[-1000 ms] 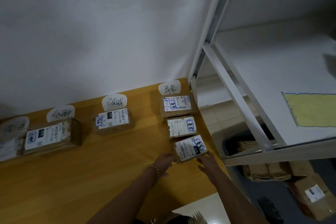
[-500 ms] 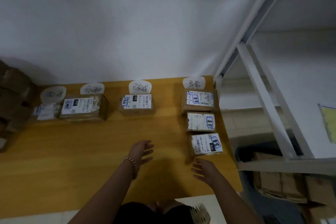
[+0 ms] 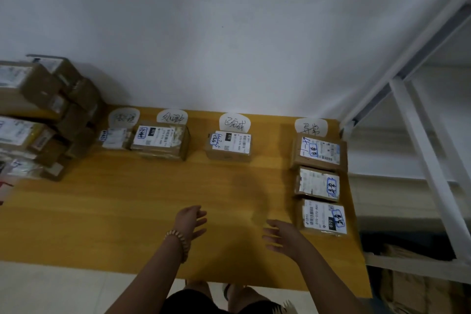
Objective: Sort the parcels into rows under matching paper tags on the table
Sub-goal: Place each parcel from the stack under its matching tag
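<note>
A plain white wall (image 3: 229,20) backs the orange-brown wooden table (image 3: 127,211); a white metal shelving rack (image 3: 427,168) stands right of it (dim light), pale tiled floor (image 3: 51,288) below.

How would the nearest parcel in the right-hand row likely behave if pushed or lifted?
The nearest parcel is a low, flat cardboard box, so it would probably slide rather than tip. Its squared edges suggest it is stiff. Being small, probably light, though contents are hidden.

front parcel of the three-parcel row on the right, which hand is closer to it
Right. The right hand is just beside the left edge of the front parcel; the left hand is farther off to its left.
</note>
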